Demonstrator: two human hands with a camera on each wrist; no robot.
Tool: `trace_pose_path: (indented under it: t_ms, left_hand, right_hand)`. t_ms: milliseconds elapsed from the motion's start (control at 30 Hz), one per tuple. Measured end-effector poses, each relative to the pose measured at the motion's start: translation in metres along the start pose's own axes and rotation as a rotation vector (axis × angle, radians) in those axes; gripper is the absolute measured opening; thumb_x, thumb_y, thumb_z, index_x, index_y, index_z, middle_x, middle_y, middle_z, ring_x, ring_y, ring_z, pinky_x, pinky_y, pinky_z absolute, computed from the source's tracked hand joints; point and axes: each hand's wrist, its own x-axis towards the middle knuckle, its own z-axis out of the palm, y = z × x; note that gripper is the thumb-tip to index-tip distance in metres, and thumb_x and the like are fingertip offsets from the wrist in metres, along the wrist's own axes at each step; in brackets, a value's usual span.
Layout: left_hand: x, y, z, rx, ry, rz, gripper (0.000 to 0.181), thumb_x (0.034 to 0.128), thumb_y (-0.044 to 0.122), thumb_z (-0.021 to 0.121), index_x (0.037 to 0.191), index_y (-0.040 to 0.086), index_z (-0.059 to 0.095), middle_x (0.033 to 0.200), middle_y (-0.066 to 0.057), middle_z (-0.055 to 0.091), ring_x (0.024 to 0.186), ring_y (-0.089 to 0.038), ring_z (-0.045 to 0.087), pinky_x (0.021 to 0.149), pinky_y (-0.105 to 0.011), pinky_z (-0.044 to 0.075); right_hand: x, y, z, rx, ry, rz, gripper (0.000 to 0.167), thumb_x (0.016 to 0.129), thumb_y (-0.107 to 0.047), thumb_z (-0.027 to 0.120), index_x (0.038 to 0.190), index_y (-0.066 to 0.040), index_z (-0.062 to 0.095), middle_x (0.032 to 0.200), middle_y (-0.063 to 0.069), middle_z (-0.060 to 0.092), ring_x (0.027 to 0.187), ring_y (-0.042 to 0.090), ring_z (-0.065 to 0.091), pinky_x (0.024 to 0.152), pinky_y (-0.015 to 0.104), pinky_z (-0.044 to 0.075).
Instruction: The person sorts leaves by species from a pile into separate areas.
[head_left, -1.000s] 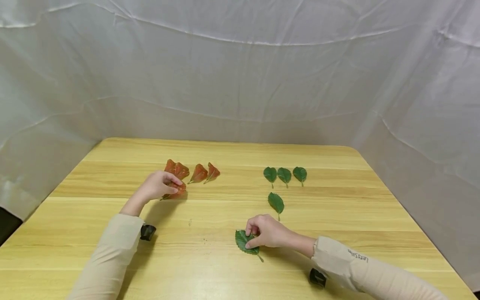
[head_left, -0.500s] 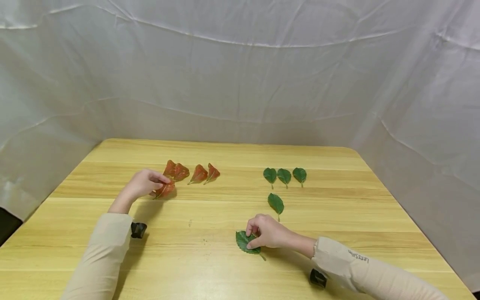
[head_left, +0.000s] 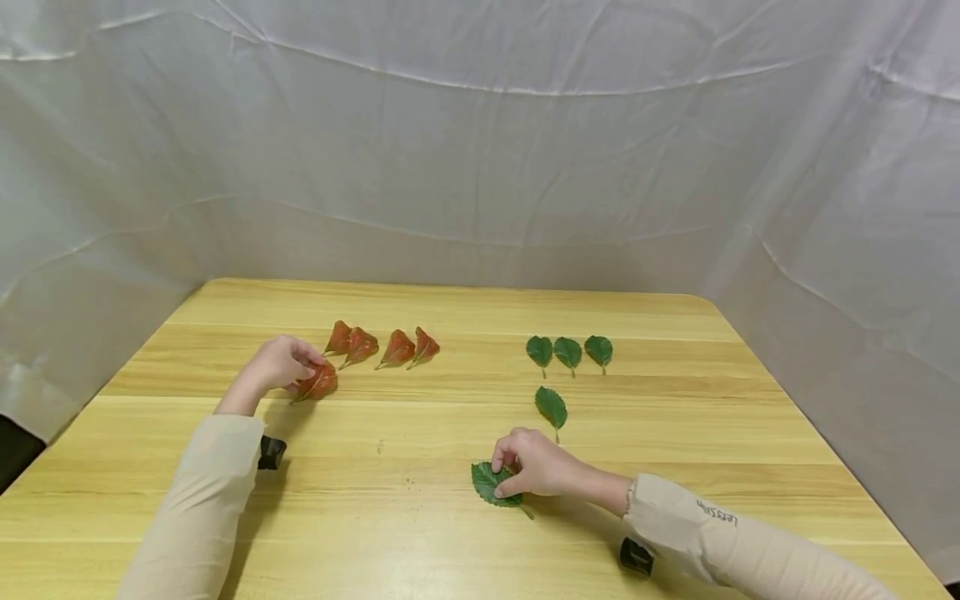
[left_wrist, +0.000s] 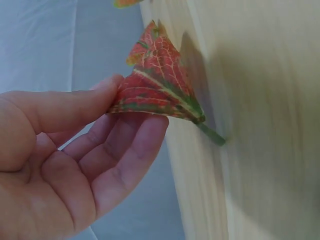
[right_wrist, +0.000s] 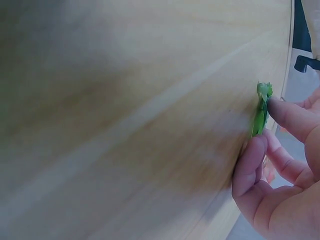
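Note:
Between thumb and fingers, my left hand [head_left: 279,367] pinches a red leaf [head_left: 318,382] with pale veins by its edge, low over the left side of the table. In the left wrist view this red leaf [left_wrist: 160,85] is tilted, its green stem pointing to the wood. My right hand [head_left: 538,462] pinches a green leaf [head_left: 487,482] with a toothed edge near the front middle. The right wrist view shows that green leaf [right_wrist: 262,107] nearly edge-on. Behind the right hand lies a single green leaf [head_left: 552,407], apart from it.
Several red leaves lie in a row at the back left, among them one red leaf [head_left: 400,347]; the two leftmost overlap. Three green leaves [head_left: 567,352] form a row at the back right. A pale cloth [head_left: 480,167] hangs around the wooden table [head_left: 420,550].
My left hand has moved left with the red leaf, away from the row of red leaves. The right hand and its green leaf have stayed nearly still.

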Motion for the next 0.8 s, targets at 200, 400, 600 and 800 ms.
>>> trace_pose_path:
  t_ms: [200,400,600,800]
  left_hand:
    - [0.002,-0.004,0.001,0.007,-0.018,-0.014,0.023,0.0826,-0.007,0.053,0.104,-0.012,0.058,0.103,-0.028,0.055,0.071,-0.022,0.056,0.059,-0.034,0.051]
    - [0.001,-0.005,0.001,0.045,-0.029,-0.022,0.029,0.0853,0.003,0.055,0.11,-0.012,0.054,0.106,-0.031,0.053,0.077,-0.032,0.058,0.065,-0.039,0.05]
    - [-0.001,-0.001,-0.001,0.14,0.047,-0.028,0.043,0.0867,0.016,0.055,0.118,-0.013,0.045,0.121,-0.04,0.037,0.108,-0.052,0.037,0.085,-0.056,0.035]
    - [-0.006,0.009,0.0,0.194,0.169,0.001,0.038,0.0882,0.016,0.052,0.116,-0.01,0.05,0.114,-0.032,0.049,0.101,-0.046,0.047,0.081,-0.053,0.038]
  right_hand:
    - [0.0,0.0,-0.001,-0.001,0.001,-0.013,0.019,0.068,-0.012,0.077,0.077,-0.01,0.06,0.076,-0.003,0.049,0.07,0.011,0.043,0.063,0.022,0.04]
    - [-0.001,-0.002,-0.001,0.0,0.005,-0.002,0.019,0.068,-0.012,0.077,0.077,-0.01,0.06,0.077,-0.003,0.049,0.072,0.012,0.044,0.064,0.023,0.04]
    - [-0.002,-0.002,-0.001,0.002,-0.004,0.012,0.019,0.069,-0.011,0.076,0.078,-0.01,0.06,0.078,-0.002,0.049,0.072,0.013,0.043,0.064,0.023,0.04]
    - [-0.002,-0.002,0.0,-0.006,-0.006,0.018,0.019,0.069,-0.012,0.076,0.079,-0.01,0.06,0.08,-0.002,0.049,0.073,0.014,0.043,0.065,0.024,0.04]
